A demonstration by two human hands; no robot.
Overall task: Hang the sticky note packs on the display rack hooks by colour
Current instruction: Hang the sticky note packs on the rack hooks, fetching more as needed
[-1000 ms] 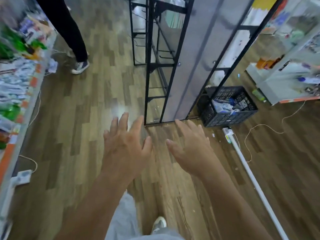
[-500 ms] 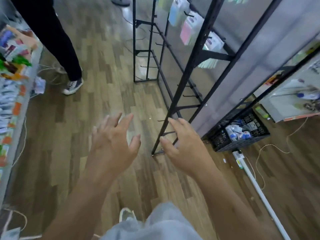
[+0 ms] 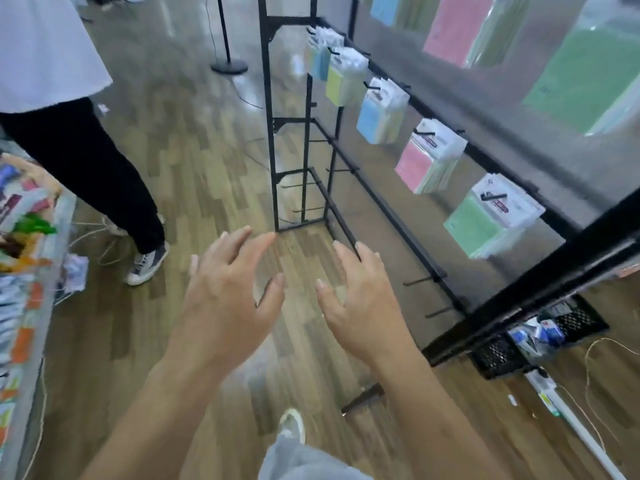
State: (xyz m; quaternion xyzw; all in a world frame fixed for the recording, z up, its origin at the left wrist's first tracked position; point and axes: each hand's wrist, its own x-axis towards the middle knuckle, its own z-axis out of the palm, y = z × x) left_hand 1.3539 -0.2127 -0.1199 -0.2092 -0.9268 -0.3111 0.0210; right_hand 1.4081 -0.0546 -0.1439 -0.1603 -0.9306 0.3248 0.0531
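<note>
At upper left, a bystander (image 3: 79, 150) stood on the wood floor. At centre, the left hand (image 3: 225, 299) and right hand (image 3: 363, 306) hovered apart, fingers spread and relaxed, grasping nothing. At right, sticky note packs (image 3: 377, 117) in yellow, blue, pink and green hung on the display rack (image 3: 267, 98) hooks. A black crate (image 3: 581, 320) sat at lower right.

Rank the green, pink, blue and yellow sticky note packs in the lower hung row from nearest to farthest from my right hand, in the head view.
1. green pack, at the near end of the row, to the right of the right hand.
2. pink pack, next along.
3. blue pack, further back again.
4. yellow pack, farthest of the four.
</note>
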